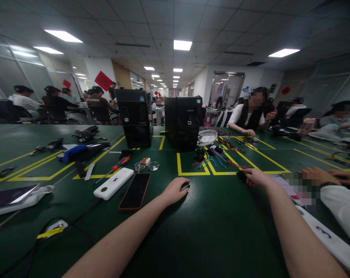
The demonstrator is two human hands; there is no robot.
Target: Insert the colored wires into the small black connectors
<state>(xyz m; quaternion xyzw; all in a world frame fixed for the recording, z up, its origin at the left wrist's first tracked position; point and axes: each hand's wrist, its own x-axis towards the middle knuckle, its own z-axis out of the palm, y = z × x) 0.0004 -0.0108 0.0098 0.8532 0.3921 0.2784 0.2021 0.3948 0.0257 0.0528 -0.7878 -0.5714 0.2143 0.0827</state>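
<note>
My left hand rests on the green table, its thumb and fingers curved apart with nothing between them. The closest thing to it is a dark phone in a brown case. Over to the right, my right hand is closed at the fingertips on a small black object, mostly hidden, its kind unclear. Just beyond that hand lie loose coloured wires in red, blue and green, partly inside yellow tape outlines. A white basket sits behind the wires.
Two black computer towers stand ahead. Left are a white power bank, glasses, a red screwdriver and cables. A co-worker's hand is close on my right; another person sits opposite.
</note>
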